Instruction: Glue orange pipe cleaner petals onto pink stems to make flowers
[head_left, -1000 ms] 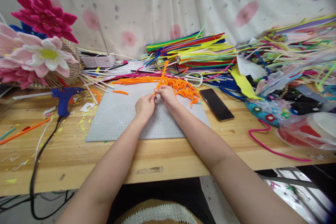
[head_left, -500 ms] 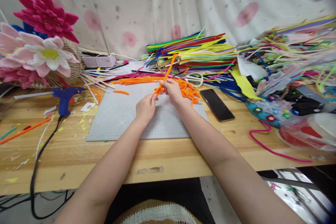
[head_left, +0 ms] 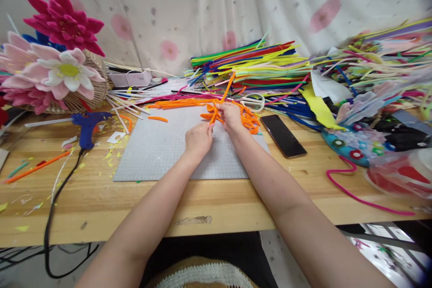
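Observation:
Both hands meet above the back right part of a grey cutting mat (head_left: 151, 153). My left hand (head_left: 199, 138) is closed, its fingertips pinching the lower end of an orange pipe cleaner piece (head_left: 228, 86). Close beside it, my right hand (head_left: 230, 116) grips the same piece higher up, and one straight end sticks up past the fingers. Orange loops spread out to the left of the right fingertips. Behind the right hand lies a heap of bent orange pieces (head_left: 250, 121). Straight orange pipe cleaners (head_left: 175, 104) lie along the mat's back edge.
A black phone (head_left: 283, 136) lies right of the mat, near white-handled scissors (head_left: 258, 102). A blue glue gun (head_left: 86, 130) with a black cable is at the left, below felt flowers (head_left: 67, 69). Colourful pipe cleaner bundles (head_left: 249, 65) line the back.
Both hands have shifted slightly right in the view with the orange piece. The orange loops are spread wider beside the right fingertips. The whole view has shifted a little.

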{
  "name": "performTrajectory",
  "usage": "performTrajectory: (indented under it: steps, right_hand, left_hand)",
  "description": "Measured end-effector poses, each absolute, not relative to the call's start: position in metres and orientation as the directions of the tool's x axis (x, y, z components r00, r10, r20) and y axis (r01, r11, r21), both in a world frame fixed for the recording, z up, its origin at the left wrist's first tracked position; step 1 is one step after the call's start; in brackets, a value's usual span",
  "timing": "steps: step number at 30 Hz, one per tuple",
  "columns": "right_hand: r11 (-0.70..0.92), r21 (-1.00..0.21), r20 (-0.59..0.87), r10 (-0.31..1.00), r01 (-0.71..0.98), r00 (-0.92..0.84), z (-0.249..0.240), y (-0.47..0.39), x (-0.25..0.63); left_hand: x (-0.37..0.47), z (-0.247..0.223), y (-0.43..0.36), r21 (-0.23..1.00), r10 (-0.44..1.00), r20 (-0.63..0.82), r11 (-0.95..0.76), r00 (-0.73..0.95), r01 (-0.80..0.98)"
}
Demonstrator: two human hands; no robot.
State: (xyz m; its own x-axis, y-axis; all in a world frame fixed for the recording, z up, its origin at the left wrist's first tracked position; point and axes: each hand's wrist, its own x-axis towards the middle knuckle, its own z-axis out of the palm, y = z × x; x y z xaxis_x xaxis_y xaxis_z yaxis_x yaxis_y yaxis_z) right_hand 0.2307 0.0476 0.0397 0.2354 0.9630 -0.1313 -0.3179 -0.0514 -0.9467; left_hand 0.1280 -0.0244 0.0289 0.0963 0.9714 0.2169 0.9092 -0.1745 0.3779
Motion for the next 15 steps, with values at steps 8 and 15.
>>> performTrajectory:
  steps: [8,15]
  right_hand:
    - [-0.007,-0.984,-0.041,0.981,-0.176,0.188,0.031,0.047,0.227]
    - [0.138,-0.989,0.14,0.99,0.054,0.03,0.022,0.041,0.218]
  left_hand:
    - [0.122,0.028,-0.029,0.436,0.984,0.169,-0.125,0.055,0.891]
    - [0.102,0.047,-0.02,0.775,0.996,0.085,-0.053,-0.02,0.629]
